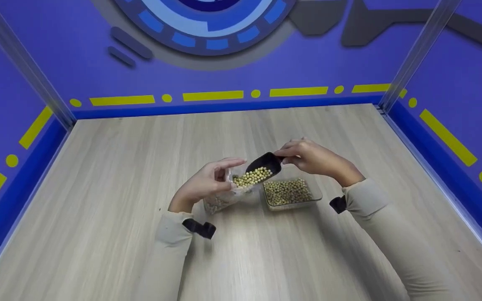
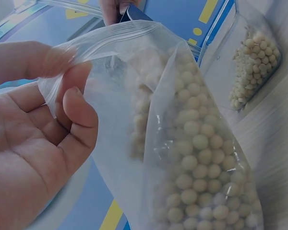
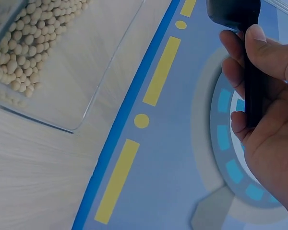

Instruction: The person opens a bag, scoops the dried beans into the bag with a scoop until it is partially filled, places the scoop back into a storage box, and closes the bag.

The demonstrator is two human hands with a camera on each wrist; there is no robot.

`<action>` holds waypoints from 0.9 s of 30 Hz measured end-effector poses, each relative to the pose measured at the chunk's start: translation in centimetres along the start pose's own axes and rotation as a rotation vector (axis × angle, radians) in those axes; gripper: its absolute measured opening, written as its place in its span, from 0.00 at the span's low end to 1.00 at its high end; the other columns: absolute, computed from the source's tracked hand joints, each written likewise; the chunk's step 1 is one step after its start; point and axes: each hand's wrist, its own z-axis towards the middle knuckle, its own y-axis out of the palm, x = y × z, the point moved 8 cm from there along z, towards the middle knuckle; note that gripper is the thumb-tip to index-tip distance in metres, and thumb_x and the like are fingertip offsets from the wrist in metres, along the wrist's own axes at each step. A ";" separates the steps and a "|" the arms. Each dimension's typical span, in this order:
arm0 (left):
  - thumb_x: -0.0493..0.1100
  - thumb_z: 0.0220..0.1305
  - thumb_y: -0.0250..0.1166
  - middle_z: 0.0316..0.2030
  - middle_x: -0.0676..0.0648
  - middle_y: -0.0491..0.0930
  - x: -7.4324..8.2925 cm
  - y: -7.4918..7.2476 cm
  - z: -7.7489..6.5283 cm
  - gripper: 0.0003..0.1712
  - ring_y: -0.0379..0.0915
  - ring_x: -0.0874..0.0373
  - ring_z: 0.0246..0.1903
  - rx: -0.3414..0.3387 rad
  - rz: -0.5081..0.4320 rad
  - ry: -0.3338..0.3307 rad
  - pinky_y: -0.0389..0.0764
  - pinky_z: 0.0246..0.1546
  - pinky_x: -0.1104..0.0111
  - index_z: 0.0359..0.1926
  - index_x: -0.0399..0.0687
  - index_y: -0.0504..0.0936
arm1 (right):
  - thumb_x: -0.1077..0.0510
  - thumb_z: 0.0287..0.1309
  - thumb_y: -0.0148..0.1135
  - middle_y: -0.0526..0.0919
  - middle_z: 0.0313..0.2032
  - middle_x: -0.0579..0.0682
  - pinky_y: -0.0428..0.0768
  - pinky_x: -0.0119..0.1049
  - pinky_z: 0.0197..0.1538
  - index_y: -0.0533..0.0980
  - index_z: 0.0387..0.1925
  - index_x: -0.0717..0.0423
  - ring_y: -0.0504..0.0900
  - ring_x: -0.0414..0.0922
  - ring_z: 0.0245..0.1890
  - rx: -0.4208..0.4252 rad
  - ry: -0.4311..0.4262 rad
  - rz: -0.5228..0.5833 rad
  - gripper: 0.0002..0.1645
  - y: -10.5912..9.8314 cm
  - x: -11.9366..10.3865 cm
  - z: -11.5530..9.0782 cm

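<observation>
My left hand (image 1: pixel 203 182) pinches the top edge of a clear zip bag (image 2: pixel 129 43), holding its mouth open. Many round, pale yellow beans (image 2: pixel 197 158) fill the lower part of the bag. With its fingers around the handle, my right hand (image 1: pixel 308 155) grips a black scoop (image 1: pixel 262 162). Tilted down to the left, the scoop carries a heap of beans (image 1: pixel 260 173) at its lip, which overlaps the bag's mouth in the head view. In the left wrist view the bag's film hides most of the scoop.
A clear rectangular container (image 1: pixel 317 193) with more beans stands on the wooden table (image 1: pixel 111 188), just right of the bag and below the scoop. Blue-purple panels (image 1: pixel 207 83) wall the table at the back and both sides.
</observation>
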 end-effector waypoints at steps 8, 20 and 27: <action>0.26 0.54 0.58 0.66 0.42 0.64 0.7 -0.3 -0.2 0.37 0.61 0.60 0.29 -0.001 0.036 0.005 0.69 0.28 0.76 0.67 0.42 0.68 | 0.66 0.59 0.60 0.85 0.44 0.56 0.75 0.49 0.49 0.81 0.52 0.59 0.82 0.53 0.46 0.005 -0.010 -0.007 0.18 -0.9 -0.5 0.3; 0.24 0.56 0.56 0.65 0.42 0.64 2.1 -0.8 -0.4 0.36 0.63 0.63 0.29 -0.006 -0.013 0.040 0.70 0.29 0.77 0.68 0.40 0.67 | 0.65 0.59 0.61 0.84 0.45 0.56 0.68 0.49 0.49 0.80 0.53 0.59 0.79 0.53 0.48 0.011 -0.006 -0.048 0.19 -2.0 -1.2 0.7; 0.25 0.55 0.56 0.62 0.44 0.67 2.5 -1.2 -0.4 0.36 0.63 0.63 0.30 0.016 0.017 0.045 0.70 0.29 0.77 0.67 0.42 0.68 | 0.65 0.58 0.61 0.85 0.45 0.56 0.68 0.48 0.48 0.80 0.53 0.59 0.80 0.54 0.47 0.031 -0.031 -0.045 0.19 -2.4 -1.5 0.7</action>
